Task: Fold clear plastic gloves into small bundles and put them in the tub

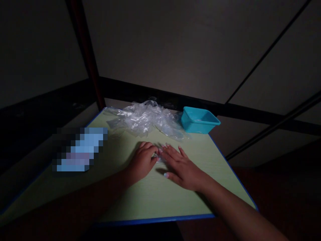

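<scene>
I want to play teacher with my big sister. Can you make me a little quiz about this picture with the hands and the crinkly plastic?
1. True or false: the blue tub stands at the far right corner of the green table.
2. What lies heaped beside the tub? A) clear plastic B) a book C) a towel
3. Fill in: the left hand is curled and the right hand lies ____ on the table.

Key
1. True.
2. A: a pile of clear plastic lies left of the tub.
3. Flat; the two hands meet over a small clear scrap between the fingertips.
</scene>
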Action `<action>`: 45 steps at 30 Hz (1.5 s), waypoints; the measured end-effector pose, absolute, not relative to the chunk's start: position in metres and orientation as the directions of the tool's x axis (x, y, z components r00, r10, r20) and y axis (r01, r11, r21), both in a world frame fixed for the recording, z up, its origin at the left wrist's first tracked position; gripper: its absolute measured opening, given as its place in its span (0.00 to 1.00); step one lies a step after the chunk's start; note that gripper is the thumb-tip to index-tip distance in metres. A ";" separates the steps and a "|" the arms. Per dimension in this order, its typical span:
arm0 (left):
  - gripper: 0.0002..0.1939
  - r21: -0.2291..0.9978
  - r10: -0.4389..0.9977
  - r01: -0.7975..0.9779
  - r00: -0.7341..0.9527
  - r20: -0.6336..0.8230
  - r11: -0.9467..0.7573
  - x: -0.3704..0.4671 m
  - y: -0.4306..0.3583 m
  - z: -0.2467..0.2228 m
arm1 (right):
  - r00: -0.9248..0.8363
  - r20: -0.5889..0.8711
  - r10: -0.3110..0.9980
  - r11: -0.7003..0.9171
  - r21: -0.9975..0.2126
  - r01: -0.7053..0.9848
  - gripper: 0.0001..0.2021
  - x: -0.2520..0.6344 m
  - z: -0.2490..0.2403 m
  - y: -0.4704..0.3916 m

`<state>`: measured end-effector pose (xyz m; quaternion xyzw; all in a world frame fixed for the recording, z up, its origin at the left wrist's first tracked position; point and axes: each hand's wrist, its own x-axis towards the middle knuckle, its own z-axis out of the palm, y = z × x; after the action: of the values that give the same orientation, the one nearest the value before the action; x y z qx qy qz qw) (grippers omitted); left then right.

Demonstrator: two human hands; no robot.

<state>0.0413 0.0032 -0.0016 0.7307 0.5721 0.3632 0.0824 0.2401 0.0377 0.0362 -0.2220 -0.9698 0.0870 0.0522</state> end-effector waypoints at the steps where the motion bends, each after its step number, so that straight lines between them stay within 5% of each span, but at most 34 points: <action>1: 0.08 0.530 0.890 0.780 0.076 0.449 -0.333 0.042 0.003 -0.002 | -0.903 -0.013 0.430 0.886 -0.187 0.425 0.34 0.238 0.032 0.038; 14: 0.03 0.435 0.871 0.827 0.126 0.476 -0.357 0.028 -0.002 0.008 | -0.876 -0.181 0.446 0.851 -0.217 0.478 0.37 0.233 0.028 0.042; 26: 0.06 0.684 0.950 0.691 0.015 0.310 -0.234 0.027 0.000 -0.002 | -0.882 -0.153 0.446 0.852 -0.227 0.471 0.42 0.235 0.027 0.044; 45: 0.07 0.729 0.957 0.643 0.024 0.288 -0.236 0.030 -0.002 -0.002 | -0.862 -0.195 0.468 0.835 -0.223 0.504 0.44 0.232 0.025 0.043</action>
<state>0.0299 -0.0019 -0.0024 0.6858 0.5833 0.3841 0.2047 0.2319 0.0430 0.0247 -0.2542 -0.9555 0.1345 -0.0664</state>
